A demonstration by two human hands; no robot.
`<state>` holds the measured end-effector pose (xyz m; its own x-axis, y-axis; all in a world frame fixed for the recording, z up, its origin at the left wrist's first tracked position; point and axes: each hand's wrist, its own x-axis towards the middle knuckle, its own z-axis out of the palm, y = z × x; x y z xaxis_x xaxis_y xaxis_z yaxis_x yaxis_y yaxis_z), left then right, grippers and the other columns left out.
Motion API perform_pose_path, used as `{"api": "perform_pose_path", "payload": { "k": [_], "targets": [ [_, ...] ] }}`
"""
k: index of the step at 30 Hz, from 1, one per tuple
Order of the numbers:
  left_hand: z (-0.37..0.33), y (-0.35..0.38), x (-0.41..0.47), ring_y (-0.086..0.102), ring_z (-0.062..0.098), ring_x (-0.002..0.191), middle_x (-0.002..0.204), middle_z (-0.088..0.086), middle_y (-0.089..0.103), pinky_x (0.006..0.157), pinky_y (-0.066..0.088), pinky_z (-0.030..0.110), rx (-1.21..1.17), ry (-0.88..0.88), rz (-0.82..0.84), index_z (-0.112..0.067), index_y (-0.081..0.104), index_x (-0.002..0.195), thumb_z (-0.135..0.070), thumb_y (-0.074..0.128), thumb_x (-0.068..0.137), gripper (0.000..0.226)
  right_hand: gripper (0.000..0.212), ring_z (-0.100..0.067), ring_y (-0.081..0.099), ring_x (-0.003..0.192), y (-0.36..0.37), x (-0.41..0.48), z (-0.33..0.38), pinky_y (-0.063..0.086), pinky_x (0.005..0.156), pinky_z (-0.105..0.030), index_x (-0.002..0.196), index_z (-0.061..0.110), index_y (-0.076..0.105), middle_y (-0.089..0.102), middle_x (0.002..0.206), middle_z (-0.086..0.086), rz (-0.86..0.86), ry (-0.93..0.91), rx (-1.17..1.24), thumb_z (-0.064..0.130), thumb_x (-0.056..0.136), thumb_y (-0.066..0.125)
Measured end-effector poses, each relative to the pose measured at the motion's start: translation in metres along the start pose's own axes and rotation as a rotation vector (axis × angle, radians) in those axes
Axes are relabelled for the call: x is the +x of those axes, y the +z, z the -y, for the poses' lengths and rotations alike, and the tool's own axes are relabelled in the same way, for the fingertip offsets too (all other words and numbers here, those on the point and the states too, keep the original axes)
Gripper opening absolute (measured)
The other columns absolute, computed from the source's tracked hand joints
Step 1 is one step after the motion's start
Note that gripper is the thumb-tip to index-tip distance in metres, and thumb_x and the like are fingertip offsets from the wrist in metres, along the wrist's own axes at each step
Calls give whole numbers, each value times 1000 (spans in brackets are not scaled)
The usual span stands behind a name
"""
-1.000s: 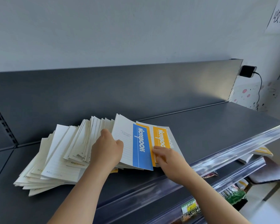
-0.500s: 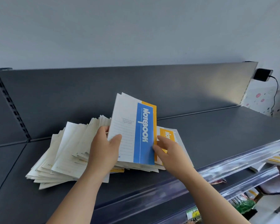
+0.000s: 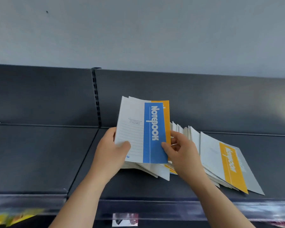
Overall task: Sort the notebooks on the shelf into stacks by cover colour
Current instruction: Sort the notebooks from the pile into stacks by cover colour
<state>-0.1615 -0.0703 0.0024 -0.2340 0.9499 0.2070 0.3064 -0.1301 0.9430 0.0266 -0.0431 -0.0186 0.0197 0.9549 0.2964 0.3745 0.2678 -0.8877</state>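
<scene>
Dark grey metal shelf (image 3: 39, 153) with a matching back panel (image 3: 39, 96) under a pale wall (image 3: 138, 30); a clear rail (image 3: 155, 206) runs along the front lip.

Raised off the shelf and nearly upright, a blue notebook (image 3: 153, 134) faces the camera, with a yellow notebook (image 3: 166, 116) pressed close behind it, showing only as a strip along the twelve-to-three o'clock edge. The left hand (image 3: 112, 150) grips the pair at seven o'clock, thumb laid across the lined white part of the cover and fingers hidden behind. The right hand (image 3: 181, 150) pinches the four o'clock corner: thumb on the blue band, curled fingers behind the yellow strip. Whether more covers sit in that bunch I cannot tell.

The rest of the pile (image 3: 209, 155) lies fanned on the shelf at four o'clock of the hands, a yellow cover on top and its low edge near the rail.

My judgement of the risks:
- Blue and yellow are held as one, so setting them down together would mix the colours in a stack. The right hand needs to part them first.
- These covers look thin and slick, and a loosened pinch while separating them could let one drop past the rail.
- The right forearm hangs over the fanned pile, and a sweep toward nine o'clock could drag its loose top sheets askew.
</scene>
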Motion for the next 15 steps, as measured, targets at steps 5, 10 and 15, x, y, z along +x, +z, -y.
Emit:
{"api": "perform_pose_path", "payload": {
  "k": [5,10,15],
  "targets": [
    [19,-81,-12,60,-5,89,98,-24,64,62,45,14,82,-34,-77,-36,57,106,-8,48,88,35,22,-7,65,79,72,-7,35,57,65,-26,108,34,57,68,90,9,119,-46,37,21,90,59],
    [41,-170,-26,60,-2,89,96,-23,65,62,47,16,132,-62,-208,-36,59,105,-9,50,89,32,22,-8,64,76,155,-26,73,47,51,-15,106,31,58,67,87,8,238,-63,98,17,89,61],
    [64,-262,-43,58,-4,88,98,-21,61,57,41,10,183,-71,-317,-32,54,107,-9,53,90,29,22,-4,64,75,243,-50,111,49,55,-14,99,32,58,68,85,10,327,-66,142,14,87,62]
  ]
}}
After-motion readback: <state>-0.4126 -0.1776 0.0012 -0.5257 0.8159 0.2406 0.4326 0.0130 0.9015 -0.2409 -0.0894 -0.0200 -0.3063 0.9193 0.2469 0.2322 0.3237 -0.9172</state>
